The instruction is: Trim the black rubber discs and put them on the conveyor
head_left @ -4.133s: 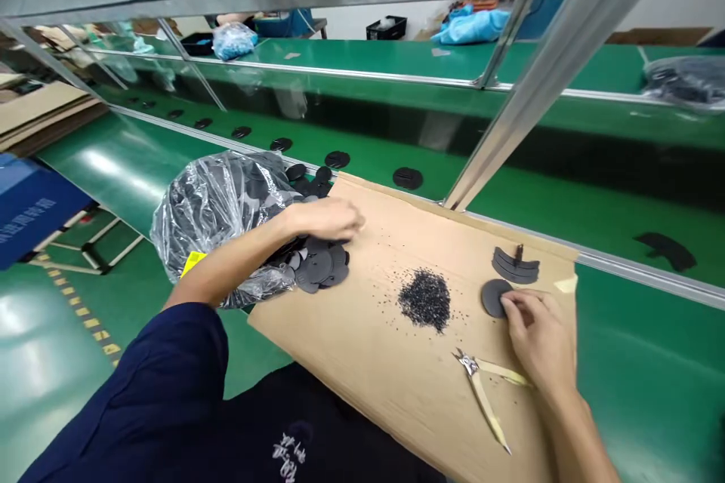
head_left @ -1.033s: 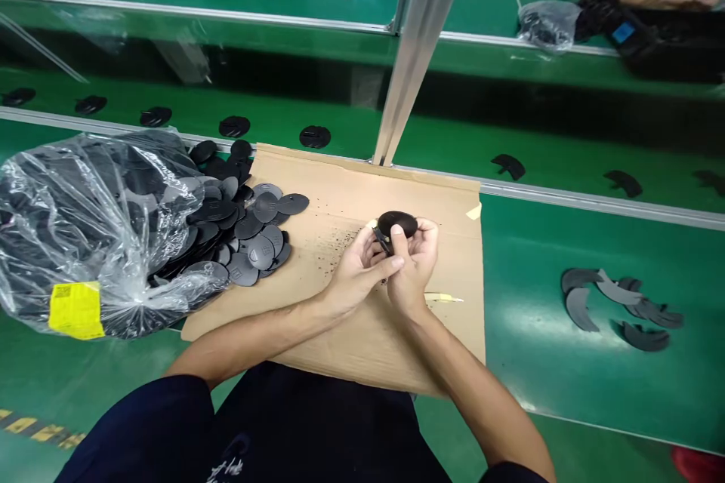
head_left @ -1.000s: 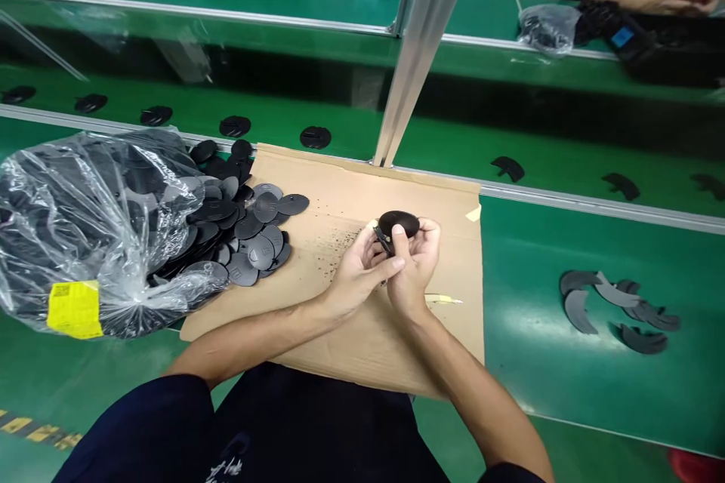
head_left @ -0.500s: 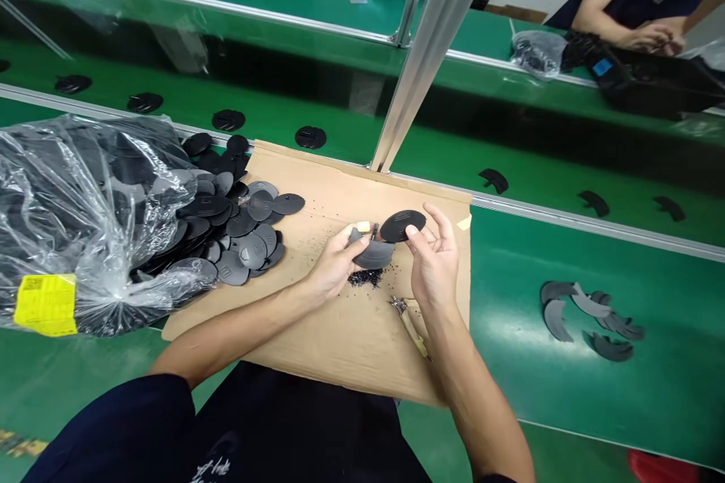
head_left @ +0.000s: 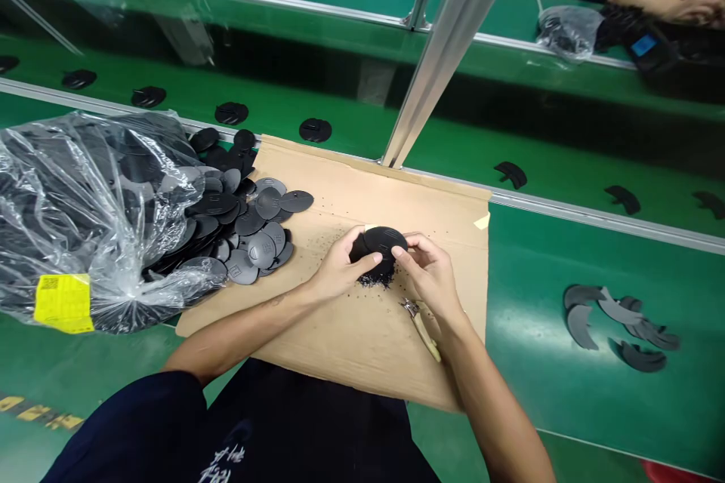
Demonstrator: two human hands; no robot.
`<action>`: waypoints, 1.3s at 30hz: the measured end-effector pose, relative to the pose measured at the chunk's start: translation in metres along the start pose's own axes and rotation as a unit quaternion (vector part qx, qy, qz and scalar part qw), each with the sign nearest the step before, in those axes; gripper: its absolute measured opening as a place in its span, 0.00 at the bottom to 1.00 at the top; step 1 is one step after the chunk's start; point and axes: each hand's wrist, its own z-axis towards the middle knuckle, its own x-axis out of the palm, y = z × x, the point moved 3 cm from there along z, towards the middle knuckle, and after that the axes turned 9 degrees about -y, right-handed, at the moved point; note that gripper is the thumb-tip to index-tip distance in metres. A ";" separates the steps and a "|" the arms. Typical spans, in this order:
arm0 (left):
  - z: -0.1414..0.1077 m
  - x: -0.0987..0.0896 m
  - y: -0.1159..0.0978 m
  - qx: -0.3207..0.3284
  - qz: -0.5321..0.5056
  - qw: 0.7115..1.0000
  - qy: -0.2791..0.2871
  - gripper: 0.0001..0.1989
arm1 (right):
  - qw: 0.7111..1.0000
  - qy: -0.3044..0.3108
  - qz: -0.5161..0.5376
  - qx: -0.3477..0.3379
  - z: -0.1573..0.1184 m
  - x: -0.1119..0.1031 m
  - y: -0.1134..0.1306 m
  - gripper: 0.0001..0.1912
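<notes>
The left hand (head_left: 340, 266) is curled closed under and the right hand (head_left: 427, 272) is pinching the black disc (head_left: 386, 244), held just above the cardboard sheet (head_left: 362, 362); a slack grip risks dropping it into the black granules (head_left: 371, 281) beneath; a stray wrist could knock the nippers (head_left: 422, 328) just below

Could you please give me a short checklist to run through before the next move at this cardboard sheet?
1. Black disc held: ok, gripped by the left hand and right hand.
2. Side cutters within reach: ok, lying on the cardboard sheet beside the right hand.
3. Sheet free of black crumbs: not ok, a small heap lies under the hands.
4. Disc's hidden face: cannot tell, the hands cover it.
5. Spare discs available: ok, spread beside the plastic bag.
</notes>
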 end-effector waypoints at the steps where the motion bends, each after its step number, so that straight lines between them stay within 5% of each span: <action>1: 0.000 -0.001 0.000 0.004 0.005 1.000 -0.005 0.25 | 1.000 0.017 -0.018 -0.017 -0.002 0.000 0.002 0.15; 4: -0.001 -0.002 -0.001 0.024 0.010 1.000 -0.013 0.24 | 0.990 0.030 -0.093 -0.103 -0.008 -0.001 0.009 0.11; 9: -0.003 -0.001 -0.001 0.037 0.012 0.999 -0.011 0.23 | 0.967 -0.065 -0.138 -0.202 -0.014 -0.004 0.017 0.05; 14: -0.006 0.001 -0.001 0.036 0.012 0.999 -0.003 0.23 | 0.964 -0.053 -0.130 -0.224 -0.016 -0.001 0.016 0.05; 27: -0.011 0.002 -0.004 0.041 0.003 0.999 -0.005 0.19 | 0.947 -0.149 -0.089 -0.271 -0.030 0.005 0.011 0.06; 33: -0.012 0.003 -0.003 0.042 0.003 0.998 -0.036 0.21 | 0.950 -0.170 -0.073 -0.251 -0.032 0.010 0.009 0.02; 39: -0.005 0.004 -0.005 0.044 -0.014 0.995 -0.093 0.20 | 0.991 -0.036 -0.078 -0.102 -0.024 0.018 0.001 0.12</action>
